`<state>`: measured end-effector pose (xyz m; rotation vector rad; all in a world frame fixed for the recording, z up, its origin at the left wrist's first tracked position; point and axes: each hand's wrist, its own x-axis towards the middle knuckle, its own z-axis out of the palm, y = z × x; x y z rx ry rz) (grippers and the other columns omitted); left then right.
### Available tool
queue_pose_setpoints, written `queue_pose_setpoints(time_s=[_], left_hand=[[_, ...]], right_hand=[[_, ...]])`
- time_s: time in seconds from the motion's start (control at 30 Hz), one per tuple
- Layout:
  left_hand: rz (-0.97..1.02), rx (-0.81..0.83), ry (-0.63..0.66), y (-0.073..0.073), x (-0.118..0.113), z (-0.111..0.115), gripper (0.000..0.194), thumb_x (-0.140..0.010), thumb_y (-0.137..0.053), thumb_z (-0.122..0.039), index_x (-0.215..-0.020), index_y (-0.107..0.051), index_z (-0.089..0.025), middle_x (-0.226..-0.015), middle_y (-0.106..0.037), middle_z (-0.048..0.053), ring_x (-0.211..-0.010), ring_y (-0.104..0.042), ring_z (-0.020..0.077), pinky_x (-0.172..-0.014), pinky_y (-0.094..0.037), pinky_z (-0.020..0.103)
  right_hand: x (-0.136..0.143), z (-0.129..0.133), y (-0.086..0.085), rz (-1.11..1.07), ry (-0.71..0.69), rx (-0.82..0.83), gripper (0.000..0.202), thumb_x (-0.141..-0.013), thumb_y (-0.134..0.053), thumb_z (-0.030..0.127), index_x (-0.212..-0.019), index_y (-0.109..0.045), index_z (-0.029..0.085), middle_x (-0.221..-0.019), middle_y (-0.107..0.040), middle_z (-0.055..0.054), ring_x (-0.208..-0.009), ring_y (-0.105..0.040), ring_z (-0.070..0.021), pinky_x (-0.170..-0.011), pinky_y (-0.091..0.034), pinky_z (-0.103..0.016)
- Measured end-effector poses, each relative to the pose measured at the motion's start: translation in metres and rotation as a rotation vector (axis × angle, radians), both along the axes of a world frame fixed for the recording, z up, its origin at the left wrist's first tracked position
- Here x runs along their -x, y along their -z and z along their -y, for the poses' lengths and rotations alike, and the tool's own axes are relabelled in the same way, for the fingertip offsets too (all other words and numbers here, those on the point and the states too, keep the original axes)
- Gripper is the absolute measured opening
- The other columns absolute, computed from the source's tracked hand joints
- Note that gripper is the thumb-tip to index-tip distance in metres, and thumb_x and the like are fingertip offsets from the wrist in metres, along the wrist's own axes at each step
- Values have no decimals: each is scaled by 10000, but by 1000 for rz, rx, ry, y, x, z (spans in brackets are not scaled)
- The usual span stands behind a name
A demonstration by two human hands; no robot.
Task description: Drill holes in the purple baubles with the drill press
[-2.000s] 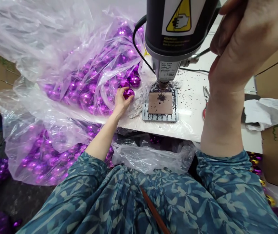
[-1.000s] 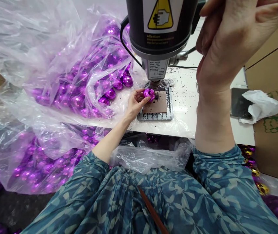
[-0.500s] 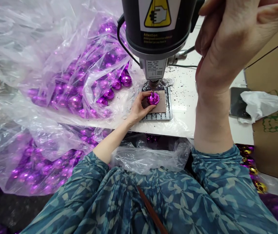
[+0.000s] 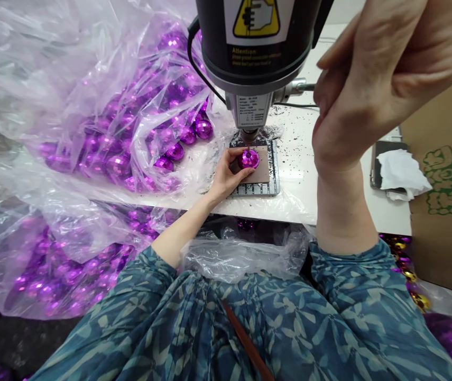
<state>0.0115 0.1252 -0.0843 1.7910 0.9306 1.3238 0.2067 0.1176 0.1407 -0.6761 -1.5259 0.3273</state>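
Under the drill press (image 4: 255,69), my left hand (image 4: 228,172) pinches a shiny purple faceted ball (image 4: 248,159) between thumb and fingers. The ball rests on a brown square pad (image 4: 263,172) on the grey slotted base plate (image 4: 275,185). Right above it is the drill chuck (image 4: 248,135); I cannot tell whether the bit touches the ball. High at the right, my right hand (image 4: 372,84) is closed around the end of the press's feed lever (image 4: 308,87), and its fingers hide the grip.
Clear plastic bags (image 4: 71,63) full of purple balls (image 4: 118,164) lie left and hang below the white table (image 4: 297,185). Dark shavings surround the base. White tissue (image 4: 402,172) lies on a dark phone-like object (image 4: 376,164) beside a cardboard box (image 4: 448,238).
My right hand has come down slightly and the feed lever has turned with it. The tissue's loose end, spread rightward before, now lies bunched. My left hand keeps its hold on the ball.
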Motion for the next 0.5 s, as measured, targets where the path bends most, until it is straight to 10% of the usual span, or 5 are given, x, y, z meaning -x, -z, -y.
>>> queue_pose_setpoints(time_s=[0.33, 0.5], left_hand=[[-15, 8, -4, 4, 0, -2, 630, -943, -931, -657, -1357, -625, -294, -1490, -752, 134, -1458, -735, 333, -1293, -569, 585], [-2, 16, 12, 5, 0, -2, 612, -958, -926, -640, -1369, -627, -298, -1510, -742, 141, -1477, -722, 337, -1310, -559, 596]], right_hand=[[14, 3, 40, -226, 178, -527, 266, -1103, -575, 397, -1195, -825, 412, -637, -565, 96, -582, -592, 77, -582, -418, -74], [21, 6, 50, -274, 309, -459, 505, -1098, -547, 497, -694, -664, 217, -490, -440, 36, -443, -417, -16, -486, -414, -229]])
